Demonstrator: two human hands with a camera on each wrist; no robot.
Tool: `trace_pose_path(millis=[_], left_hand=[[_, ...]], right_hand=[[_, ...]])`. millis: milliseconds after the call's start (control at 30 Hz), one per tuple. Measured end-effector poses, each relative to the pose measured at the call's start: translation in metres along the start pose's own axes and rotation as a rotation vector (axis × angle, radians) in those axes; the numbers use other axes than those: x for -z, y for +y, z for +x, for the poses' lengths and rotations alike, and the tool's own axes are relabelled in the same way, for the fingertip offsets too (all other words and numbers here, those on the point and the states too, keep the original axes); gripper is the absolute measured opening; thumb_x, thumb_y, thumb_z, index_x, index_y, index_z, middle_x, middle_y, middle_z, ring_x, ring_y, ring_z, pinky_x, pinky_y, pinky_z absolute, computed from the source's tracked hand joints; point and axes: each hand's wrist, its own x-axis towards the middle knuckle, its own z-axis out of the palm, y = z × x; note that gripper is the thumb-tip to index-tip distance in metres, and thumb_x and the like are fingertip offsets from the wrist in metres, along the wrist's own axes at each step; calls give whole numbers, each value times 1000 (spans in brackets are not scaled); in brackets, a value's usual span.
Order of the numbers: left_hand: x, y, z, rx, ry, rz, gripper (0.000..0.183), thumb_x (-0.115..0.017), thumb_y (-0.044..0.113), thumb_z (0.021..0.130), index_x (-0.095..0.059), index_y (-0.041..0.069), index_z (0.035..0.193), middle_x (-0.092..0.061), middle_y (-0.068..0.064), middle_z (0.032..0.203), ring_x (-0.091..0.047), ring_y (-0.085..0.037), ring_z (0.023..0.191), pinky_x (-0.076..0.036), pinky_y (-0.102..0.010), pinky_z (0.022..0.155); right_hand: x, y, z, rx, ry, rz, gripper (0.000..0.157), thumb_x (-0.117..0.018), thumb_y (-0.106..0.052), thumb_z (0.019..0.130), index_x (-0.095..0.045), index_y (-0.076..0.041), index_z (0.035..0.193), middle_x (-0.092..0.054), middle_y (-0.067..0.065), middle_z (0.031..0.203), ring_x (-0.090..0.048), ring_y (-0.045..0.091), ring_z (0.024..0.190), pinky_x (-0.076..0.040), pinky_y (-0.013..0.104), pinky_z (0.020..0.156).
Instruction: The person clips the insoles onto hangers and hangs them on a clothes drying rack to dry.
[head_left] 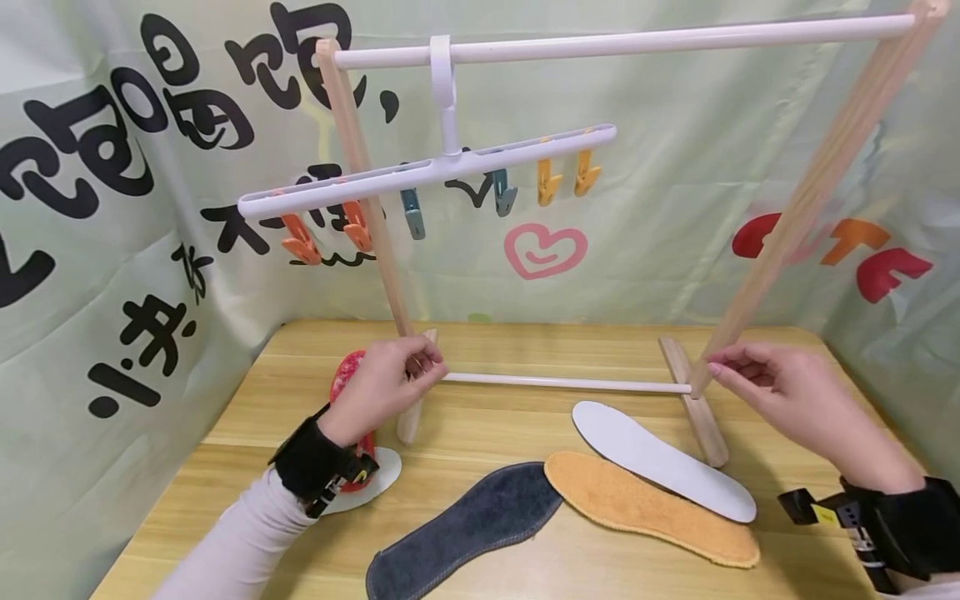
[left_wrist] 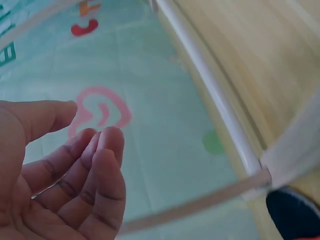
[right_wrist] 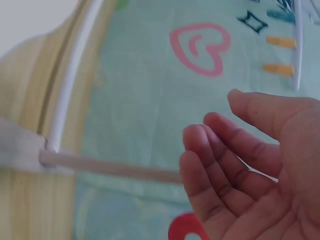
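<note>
My left hand point(head_left: 386, 379) hovers near the rack's left wooden post point(head_left: 386, 267), fingers loosely bent with nothing between them. Near the right post point(head_left: 795, 217) is my right hand point(head_left: 787, 387), likewise holding nothing. Both wrist views show a gap between thumb and fingers. On the table lie a dark grey insole point(head_left: 465, 529), an orange insole point(head_left: 652, 508) and a white insole point(head_left: 663, 458) overlapping the orange one. A red patterned insole point(head_left: 347, 367) lies at the left over another white-edged one point(head_left: 386, 475), partly hidden by my left wrist.
A white clip hanger point(head_left: 427, 171) hangs from the rack's top bar point(head_left: 637, 40), bearing orange clips point(head_left: 300, 240), blue-grey clips point(head_left: 412, 215) and yellow clips point(head_left: 549, 183). A low white bar point(head_left: 566, 382) joins the posts. Behind stands a printed cloth point(head_left: 660, 275).
</note>
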Motion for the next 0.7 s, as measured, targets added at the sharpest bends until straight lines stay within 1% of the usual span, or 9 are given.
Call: trace_pose_path(millis=[100,200,300,400,500,567,633,700], left_hand=[[-10,8,-1,-45,-40,31,8,-82,16,97,-75,11,95,-71,4,80,-63,-5,73,-55,-23,68],[-18,15,-5,-78,-78,51,8,-81,17,97,-75,12,95,-71,5,80,-63,-3,72,-54,-22,67],[-25,21,-8,-102,-117,66,9,-80,19,98,-76,12,97,-72,5,82,-64,-3,73,-53,-20,67],[-31,25,-10,-115,-148,74,10,-81,20,98,-76,11,97,-72,4,83,-65,-5,73,-52,-19,67],[-36,26,-11,-127,-161,80,10,-82,20,97,-77,11,96,-71,5,81,-64,-5,73,-51,-17,66],[-39,25,-12,-133,-168,78,10,-82,20,97,-77,11,96,-72,5,80,-64,-5,72,-51,-17,65],[-42,25,-14,-140,-179,80,10,-81,20,98,-77,11,96,-73,4,80,-64,-3,72,-51,-16,65],[-45,24,-15,-139,-202,75,11,-79,21,99,-78,10,98,-74,3,81,-65,-2,71,-51,-16,64]], right_hand=[[-11,-9,-3,39,-63,1,14,-77,-16,101,-80,-7,111,-79,1,93,-63,-8,75,-53,16,64],[-21,-19,-6,57,-129,21,15,-78,-16,100,-80,-8,112,-78,-4,93,-66,-6,77,-57,20,66],[-32,-30,-10,98,-175,60,14,-80,-14,98,-80,-11,111,-76,-11,91,-64,-6,78,-57,22,66],[-41,-43,-16,137,-233,105,13,-80,-17,98,-80,-14,110,-73,-16,89,-61,-8,78,-56,21,65],[-51,-53,-23,181,-289,159,10,-78,-19,100,-80,-15,109,-72,-17,89,-60,-9,79,-55,21,66],[-58,-59,-27,212,-326,201,9,-76,-18,101,-80,-14,109,-73,-17,89,-59,-9,79,-54,20,65],[-65,-65,-32,240,-365,264,8,-74,-17,103,-80,-15,107,-73,-15,88,-59,-9,76,-53,21,62],[-71,-71,-36,236,-423,326,9,-71,-20,105,-80,-17,105,-73,-15,85,-58,-9,73,-51,21,60]])
